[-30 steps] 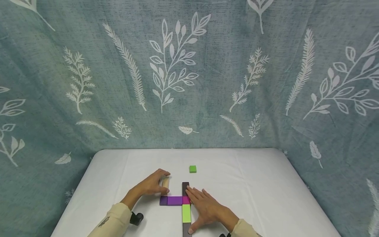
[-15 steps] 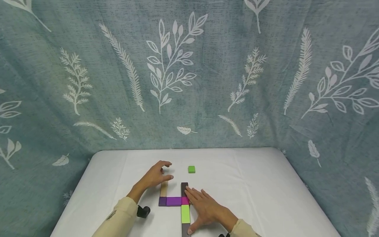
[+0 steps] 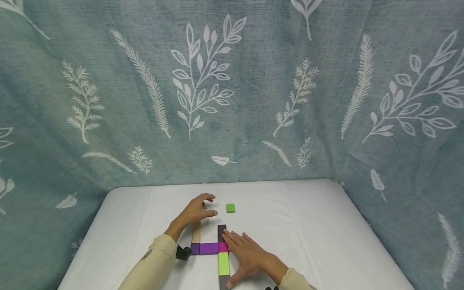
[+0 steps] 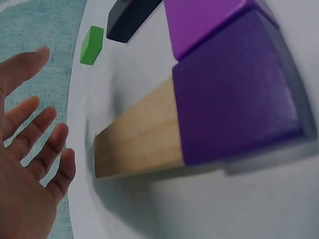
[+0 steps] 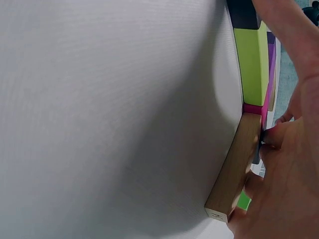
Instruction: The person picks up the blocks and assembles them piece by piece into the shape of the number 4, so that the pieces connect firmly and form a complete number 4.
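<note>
Coloured blocks lie joined on the table. A pale wooden block (image 4: 144, 134) meets a dark purple block (image 3: 195, 249), then a purple block (image 3: 209, 248) and a magenta block (image 3: 223, 247). A dark block (image 3: 222, 233) extends beyond the magenta one; a lime block (image 3: 223, 264) and a dark grey block (image 3: 223, 282) come nearer. My left hand (image 3: 195, 210) hovers past the wooden block, fingers loosely bent, holding nothing. My right hand (image 3: 250, 255) lies spread, fingertips at the far dark block and thumb on the grey one. Beneath it is a brown wooden block (image 5: 234, 167), hidden in the head view.
A small green block (image 3: 230, 208) sits apart, to the right of my left hand. White cloth covers the table (image 3: 308, 225). A blue-green curtain (image 3: 253, 100) with white leaf prints hangs behind and at both sides.
My left hand has let go of the pale wooden block and moved away and to the right, toward the green block. My right hand stays in place on the blocks. The head view has shifted slightly.
</note>
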Demonstrator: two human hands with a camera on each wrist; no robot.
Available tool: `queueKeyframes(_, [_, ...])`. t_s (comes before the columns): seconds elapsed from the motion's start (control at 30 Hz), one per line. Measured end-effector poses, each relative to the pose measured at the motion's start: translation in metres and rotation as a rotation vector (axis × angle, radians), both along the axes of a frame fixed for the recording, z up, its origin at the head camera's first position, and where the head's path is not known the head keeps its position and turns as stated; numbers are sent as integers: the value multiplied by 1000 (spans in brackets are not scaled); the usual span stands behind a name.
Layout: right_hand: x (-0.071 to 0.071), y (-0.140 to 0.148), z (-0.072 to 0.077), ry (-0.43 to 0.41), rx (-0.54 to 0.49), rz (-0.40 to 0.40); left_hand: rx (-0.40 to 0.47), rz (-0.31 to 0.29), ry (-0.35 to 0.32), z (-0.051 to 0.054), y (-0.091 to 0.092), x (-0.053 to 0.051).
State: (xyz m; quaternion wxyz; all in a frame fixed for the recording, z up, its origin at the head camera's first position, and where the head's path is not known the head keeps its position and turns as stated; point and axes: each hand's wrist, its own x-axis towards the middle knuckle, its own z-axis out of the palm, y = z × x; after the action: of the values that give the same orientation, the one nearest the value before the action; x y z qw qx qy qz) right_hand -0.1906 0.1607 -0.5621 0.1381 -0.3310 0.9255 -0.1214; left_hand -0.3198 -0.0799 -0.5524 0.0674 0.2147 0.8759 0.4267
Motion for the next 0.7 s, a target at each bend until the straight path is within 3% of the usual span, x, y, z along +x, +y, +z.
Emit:
queueKeyframes(0.37, [2, -3, 3, 4, 24, -3, -20, 47, -26, 0, 9, -10])
queueKeyframes(0.7, [3, -2, 5, -22, 12, -9, -27, 3, 10, -1, 30, -22])
